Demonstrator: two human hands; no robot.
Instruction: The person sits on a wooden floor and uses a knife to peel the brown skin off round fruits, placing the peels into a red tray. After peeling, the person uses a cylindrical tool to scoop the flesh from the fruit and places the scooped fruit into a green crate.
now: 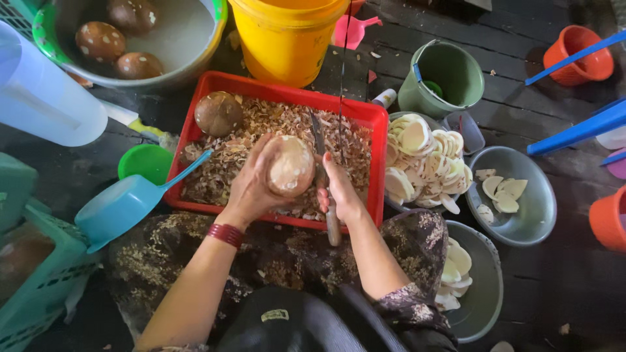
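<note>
My left hand (251, 189) grips a round, partly peeled brown and pale coconut kernel (290, 166) above a red tray (365, 117). My right hand (340, 192) holds a knife (321, 153) by its wooden handle, blade pointing away from me and lying against the kernel's right side. The tray is full of brown peel shavings (241, 153). An unpeeled brown kernel (218, 113) rests in the tray's far left corner. A red bangle sits on my left wrist.
A basin (195, 39) at top left holds three brown kernels. Right of the tray, metal bowls (541, 215) hold white coconut pieces (424, 156). Around stand a yellow bucket (287, 39), green bucket (450, 75), blue scoop (120, 208), teal crate (39, 293), orange pots.
</note>
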